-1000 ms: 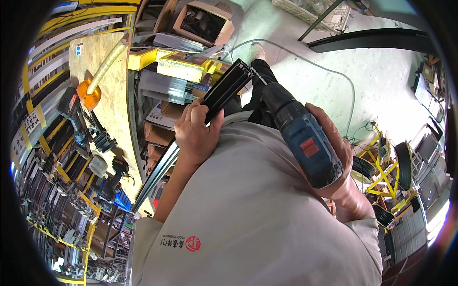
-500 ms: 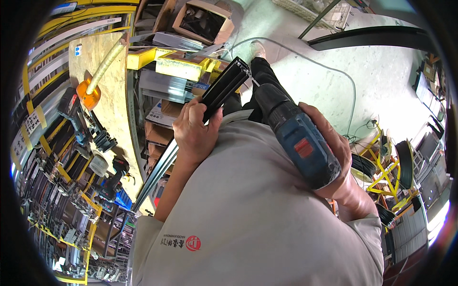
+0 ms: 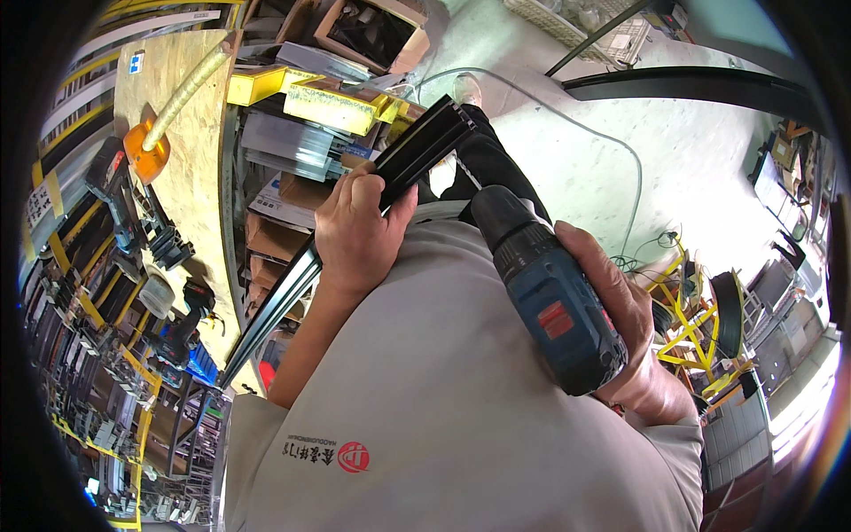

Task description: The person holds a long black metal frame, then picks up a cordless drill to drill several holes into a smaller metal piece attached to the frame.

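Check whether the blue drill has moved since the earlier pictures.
Yes. Against the yellow bar above the left hand in the view, the blue drill has shifted lower in the picture, toward the wearer's torso.

Pale grey shirt (image 3: 479,381) on the person, plain cloth lightly creased — and there's the flash of colour, a round red emblem (image 3: 353,457) on the chest, a strip of dark lettering (image 3: 308,453) right beside it! Short on both arms, left sleeve (image 3: 253,448) and right sleeve (image 3: 671,448) in matching grey (roomy ones, these). Left hand (image 3: 359,232) bare, right hand (image 3: 619,301) bare too! Below the hem, black trousers (image 3: 507,173) — then a pale shoe (image 3: 467,89).
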`<state>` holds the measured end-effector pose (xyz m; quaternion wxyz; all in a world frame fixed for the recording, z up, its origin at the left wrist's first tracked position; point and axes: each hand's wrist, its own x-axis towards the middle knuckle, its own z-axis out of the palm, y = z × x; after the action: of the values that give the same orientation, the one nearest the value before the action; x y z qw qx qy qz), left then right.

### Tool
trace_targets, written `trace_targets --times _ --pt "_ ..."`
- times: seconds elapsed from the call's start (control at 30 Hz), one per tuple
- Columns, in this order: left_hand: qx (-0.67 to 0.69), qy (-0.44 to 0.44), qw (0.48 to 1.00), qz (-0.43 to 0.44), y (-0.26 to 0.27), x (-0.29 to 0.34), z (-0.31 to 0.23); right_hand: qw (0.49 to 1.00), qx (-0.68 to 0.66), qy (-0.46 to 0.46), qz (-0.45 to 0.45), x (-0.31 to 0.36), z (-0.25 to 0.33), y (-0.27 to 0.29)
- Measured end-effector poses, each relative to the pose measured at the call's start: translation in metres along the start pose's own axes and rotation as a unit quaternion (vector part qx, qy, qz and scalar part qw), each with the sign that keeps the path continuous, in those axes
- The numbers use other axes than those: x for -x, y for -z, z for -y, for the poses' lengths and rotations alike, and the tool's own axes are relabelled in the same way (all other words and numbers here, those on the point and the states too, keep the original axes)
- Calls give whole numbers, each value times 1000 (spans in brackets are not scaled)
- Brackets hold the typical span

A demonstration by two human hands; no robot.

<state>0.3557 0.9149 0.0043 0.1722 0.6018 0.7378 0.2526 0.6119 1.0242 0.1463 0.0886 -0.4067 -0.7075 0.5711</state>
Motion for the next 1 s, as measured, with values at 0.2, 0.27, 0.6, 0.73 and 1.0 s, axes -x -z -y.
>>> trace_targets --times 0.2,0.27,0.6,0.73,1.0 --pt "-11 14 1000 -10 -4 2 -1 1000 7 3 21 -9 5 -1" --pt "-14 16 1000 -10 -4 3 -2 999 18 0 30 -10 7 -1" --pt "-27 17 999 -3 -5 4 -1 998 14 -28 45 -13 13 -3" --pt "-13 14 1000 -8 -4 3 -1 998 27 -25 50 -16 16 -3" --pt "-11 7 1000 -24 -6 2 -1 994 47 -66 67 -23 33 -3"
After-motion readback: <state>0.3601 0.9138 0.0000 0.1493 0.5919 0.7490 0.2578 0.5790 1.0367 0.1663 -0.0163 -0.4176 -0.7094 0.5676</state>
